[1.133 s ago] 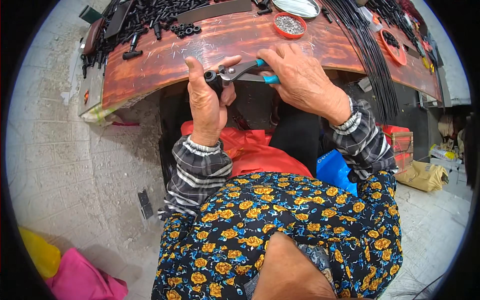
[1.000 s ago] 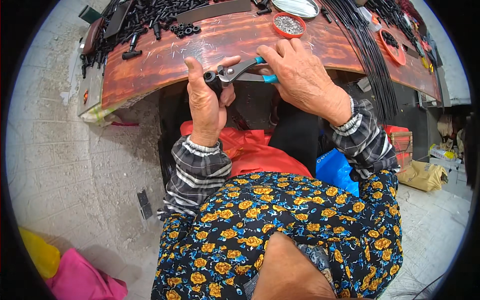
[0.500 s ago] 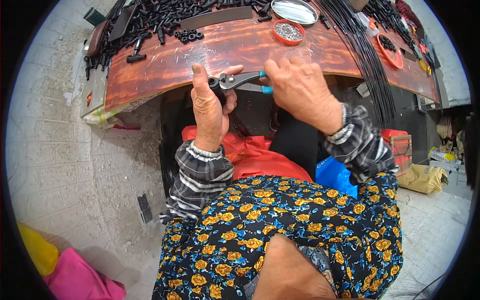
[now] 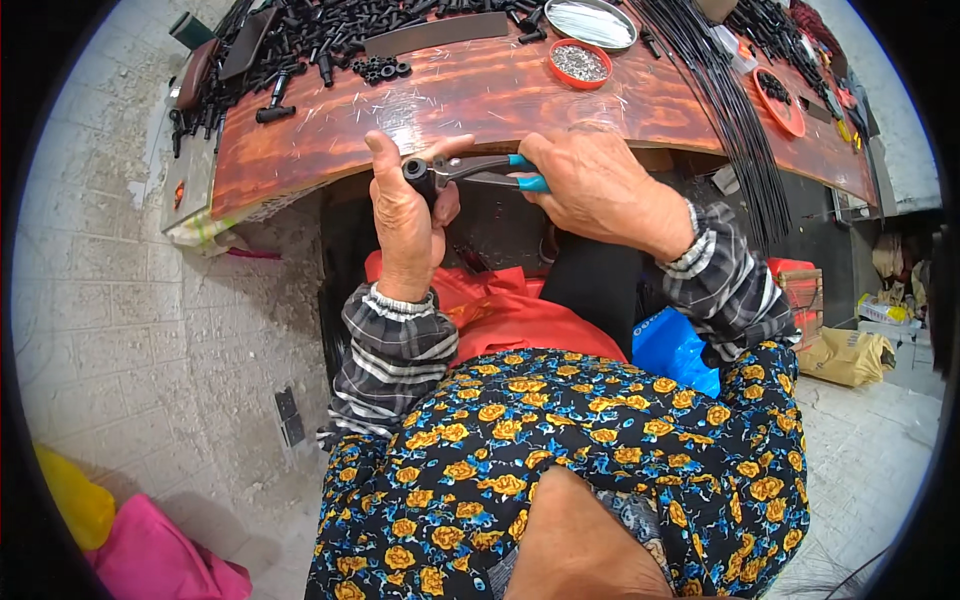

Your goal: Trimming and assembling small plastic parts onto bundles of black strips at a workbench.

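My left hand (image 4: 403,225) is closed around a black tubular fitting (image 4: 420,180), its thumb raised and its index finger stretched out. The fitting's round, hollow end faces up toward me. In my right hand (image 4: 600,185) is a pair of pliers (image 4: 487,174) with teal-sleeved handles, pointing left. The jaws meet the side of the fitting; whether they grip something small there is hidden by the fitting and fingers. Both hands are in front of the table's near edge, above my lap.
Black fittings (image 4: 345,35) are heaped on the wooden table (image 4: 470,90). A red dish of small metal pieces (image 4: 580,64) and a round tray of white sticks (image 4: 590,22) stand farther back. Long black rods (image 4: 725,130) overhang the edge at right. Red cloth (image 4: 520,325) covers my lap.
My left hand has moved slightly left, and the fitting is turned so its hollow end shows more. The plier jaws have shifted a little lower and left along it.
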`<move>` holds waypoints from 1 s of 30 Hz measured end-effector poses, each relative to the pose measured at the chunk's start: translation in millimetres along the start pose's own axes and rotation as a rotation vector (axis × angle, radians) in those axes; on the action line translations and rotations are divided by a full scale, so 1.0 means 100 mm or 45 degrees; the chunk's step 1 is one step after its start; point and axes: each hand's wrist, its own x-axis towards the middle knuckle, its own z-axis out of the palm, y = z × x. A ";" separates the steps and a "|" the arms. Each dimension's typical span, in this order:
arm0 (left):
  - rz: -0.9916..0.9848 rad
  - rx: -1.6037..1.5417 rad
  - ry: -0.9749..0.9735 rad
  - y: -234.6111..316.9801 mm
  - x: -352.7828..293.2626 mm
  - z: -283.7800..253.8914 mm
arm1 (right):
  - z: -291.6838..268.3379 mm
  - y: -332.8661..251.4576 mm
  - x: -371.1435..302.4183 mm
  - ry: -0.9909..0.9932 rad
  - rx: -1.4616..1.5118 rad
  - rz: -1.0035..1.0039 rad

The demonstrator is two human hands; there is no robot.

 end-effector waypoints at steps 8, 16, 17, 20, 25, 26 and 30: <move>0.050 -0.030 -0.069 -0.04 0.03 -0.03 | -0.06 0.14 0.01 -0.095 -0.065 -0.075; 0.025 0.027 -0.070 -0.03 0.03 -0.04 | -0.15 -0.01 0.11 -0.120 -0.417 -0.077; 0.033 0.035 -0.060 -0.03 0.05 -0.03 | -0.15 -0.03 0.13 -0.127 -0.487 -0.074; 0.028 -0.004 -0.015 -0.08 0.10 -0.05 | -0.02 -0.06 0.16 -0.027 -0.517 -0.054; 0.023 -0.108 0.036 -0.01 0.19 -0.08 | 0.07 -0.09 0.27 -0.008 -0.438 0.032; 0.054 -0.138 0.035 0.00 0.21 -0.08 | 0.13 -0.03 0.28 0.008 -0.454 0.047; 0.173 -0.263 -0.104 0.08 0.27 -0.12 | 0.28 0.40 0.35 0.222 -0.088 0.142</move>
